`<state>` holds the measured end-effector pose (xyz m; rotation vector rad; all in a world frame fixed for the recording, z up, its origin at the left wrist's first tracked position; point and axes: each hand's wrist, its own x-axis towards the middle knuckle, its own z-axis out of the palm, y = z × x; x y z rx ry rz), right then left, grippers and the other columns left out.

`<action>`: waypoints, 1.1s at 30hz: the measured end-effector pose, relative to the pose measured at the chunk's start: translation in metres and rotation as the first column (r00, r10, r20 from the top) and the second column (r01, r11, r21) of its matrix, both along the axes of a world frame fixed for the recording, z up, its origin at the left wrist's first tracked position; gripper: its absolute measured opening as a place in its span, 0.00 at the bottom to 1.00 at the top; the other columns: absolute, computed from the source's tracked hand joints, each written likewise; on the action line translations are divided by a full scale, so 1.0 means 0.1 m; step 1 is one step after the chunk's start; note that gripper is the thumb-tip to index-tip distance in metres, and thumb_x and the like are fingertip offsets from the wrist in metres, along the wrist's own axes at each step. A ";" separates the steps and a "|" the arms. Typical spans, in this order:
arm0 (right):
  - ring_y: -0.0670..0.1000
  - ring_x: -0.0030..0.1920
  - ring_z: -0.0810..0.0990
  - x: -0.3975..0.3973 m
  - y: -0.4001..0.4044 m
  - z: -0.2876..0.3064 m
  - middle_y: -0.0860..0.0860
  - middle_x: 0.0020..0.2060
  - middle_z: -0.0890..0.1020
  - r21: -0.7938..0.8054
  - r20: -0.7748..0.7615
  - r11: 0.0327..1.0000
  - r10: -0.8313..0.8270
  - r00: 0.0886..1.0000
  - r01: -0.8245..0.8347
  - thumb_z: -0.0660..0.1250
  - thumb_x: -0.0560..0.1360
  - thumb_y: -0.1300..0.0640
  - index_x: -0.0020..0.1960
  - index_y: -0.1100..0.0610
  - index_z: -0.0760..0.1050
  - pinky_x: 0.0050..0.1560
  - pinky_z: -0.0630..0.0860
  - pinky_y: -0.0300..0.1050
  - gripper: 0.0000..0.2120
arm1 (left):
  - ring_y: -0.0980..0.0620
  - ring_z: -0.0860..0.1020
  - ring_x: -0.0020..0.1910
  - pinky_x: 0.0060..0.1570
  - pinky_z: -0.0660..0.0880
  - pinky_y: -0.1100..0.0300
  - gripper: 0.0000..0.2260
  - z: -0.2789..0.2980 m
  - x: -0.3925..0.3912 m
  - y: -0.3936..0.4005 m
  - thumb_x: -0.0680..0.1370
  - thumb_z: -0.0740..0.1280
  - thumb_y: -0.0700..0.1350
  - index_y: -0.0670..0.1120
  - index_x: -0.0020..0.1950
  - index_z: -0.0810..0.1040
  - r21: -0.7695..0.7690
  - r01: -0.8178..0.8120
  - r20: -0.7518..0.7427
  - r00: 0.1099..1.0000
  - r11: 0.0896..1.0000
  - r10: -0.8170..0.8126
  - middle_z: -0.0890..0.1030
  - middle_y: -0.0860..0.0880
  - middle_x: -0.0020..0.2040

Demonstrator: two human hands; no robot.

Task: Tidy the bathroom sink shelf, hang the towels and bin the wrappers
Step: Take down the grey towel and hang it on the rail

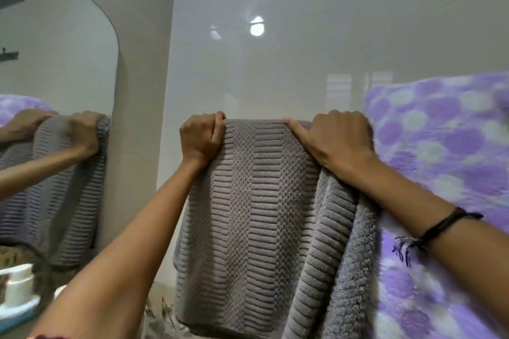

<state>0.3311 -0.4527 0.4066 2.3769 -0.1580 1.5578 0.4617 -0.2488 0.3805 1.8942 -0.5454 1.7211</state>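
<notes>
One grey towel (256, 215), ribbed and waffle-textured, hangs against the glossy wall (303, 36). The left hand (201, 137) grips its top left edge, the right hand (338, 137) its top right. One fluffy purple-spotted towel (446, 146) hangs alongside; one curved mirror (55, 63) stands left.

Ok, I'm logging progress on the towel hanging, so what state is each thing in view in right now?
Grey towel: draped over a hidden support, hanging down, right side bunched.
Purple patterned towel: hanging beside the grey one, partly behind it.
Left hand: gripping the grey towel's top edge.
Right hand: gripping the top edge, forefinger stretched along it.
Mirror: reflecting both hands and towels.
</notes>
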 end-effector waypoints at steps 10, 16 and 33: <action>0.58 0.45 0.77 0.00 0.27 0.02 0.60 0.45 0.81 0.109 -0.050 0.992 0.076 0.996 -0.070 0.46 0.80 0.44 0.52 0.63 0.76 0.52 0.67 0.51 0.27 | 0.44 0.77 0.38 0.41 0.69 0.54 0.19 0.25 -0.51 -0.25 0.79 0.54 0.50 0.41 0.40 0.78 0.081 0.123 -0.162 0.981 0.989 -0.109 0.82 0.41 0.39; 0.59 0.61 0.70 0.04 0.36 -0.35 0.59 0.62 0.72 -0.072 -0.097 0.995 0.062 0.993 -0.069 0.49 0.78 0.40 0.69 0.60 0.60 0.67 0.58 0.60 0.29 | 0.47 0.77 0.52 0.57 0.64 0.53 0.17 -0.05 -0.56 -0.48 0.81 0.51 0.50 0.45 0.56 0.76 0.287 0.091 -0.053 0.995 0.954 -0.079 0.82 0.46 0.50; 0.59 0.50 0.77 -0.84 0.17 -0.50 0.58 0.46 0.80 0.017 0.124 0.988 0.150 0.981 -0.153 0.59 0.75 0.60 0.50 0.61 0.76 0.50 0.72 0.52 0.09 | 0.46 0.78 0.50 0.52 0.73 0.50 0.08 -0.41 -1.50 -0.97 0.78 0.60 0.42 0.45 0.55 0.75 0.063 0.468 -0.087 0.883 0.882 -0.462 0.81 0.46 0.50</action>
